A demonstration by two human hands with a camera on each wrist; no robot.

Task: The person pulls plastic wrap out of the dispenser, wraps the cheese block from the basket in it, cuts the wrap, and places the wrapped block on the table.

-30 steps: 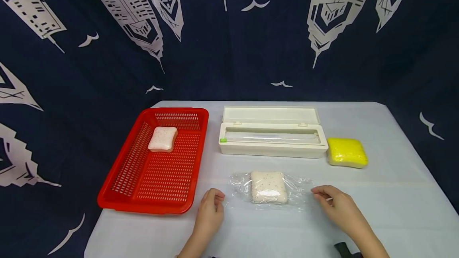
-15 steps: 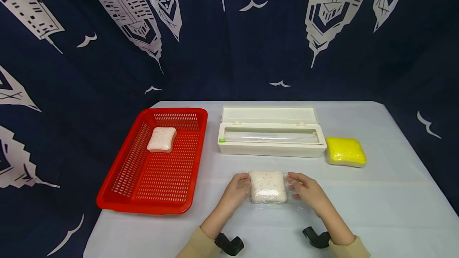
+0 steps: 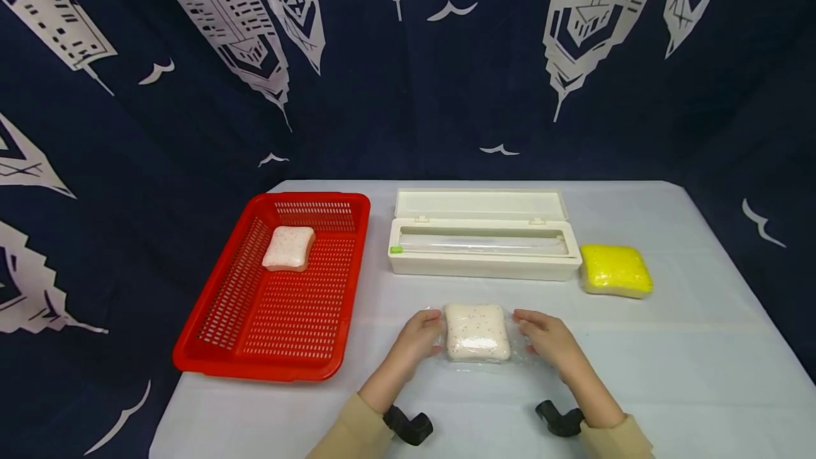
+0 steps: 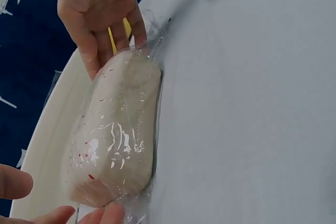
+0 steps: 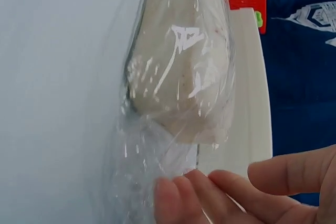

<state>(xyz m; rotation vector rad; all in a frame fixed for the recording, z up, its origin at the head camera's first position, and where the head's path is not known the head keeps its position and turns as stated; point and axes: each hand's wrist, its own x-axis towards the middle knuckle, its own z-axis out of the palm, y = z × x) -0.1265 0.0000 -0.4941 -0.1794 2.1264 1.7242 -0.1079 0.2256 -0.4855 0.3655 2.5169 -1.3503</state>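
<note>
A cream, bread-slice-shaped block (image 3: 477, 332) with reddish specks lies on the white table, wrapped in clear plastic film (image 5: 139, 177). My left hand (image 3: 417, 337) is at its left side, fingers at the loose end of the film, thumb apart from them in the left wrist view. On the opposite side, my right hand (image 3: 547, 337) has its fingers loosely bent against the other film end. In the right wrist view the right thumb (image 5: 283, 174) stands clear of the film, and neither hand pinches it.
Behind the block stands a white cling film dispenser (image 3: 484, 268), its lid raised. Right of that sits a yellow wrapped block (image 3: 615, 271). A red basket (image 3: 347, 317) on the left holds a pinkish-white speckled block (image 3: 289, 248).
Both hands have come inward from the outer film ends to the block's sides, then eased slightly apart. The loose film is now gathered closer to the block, which stays in place.
</note>
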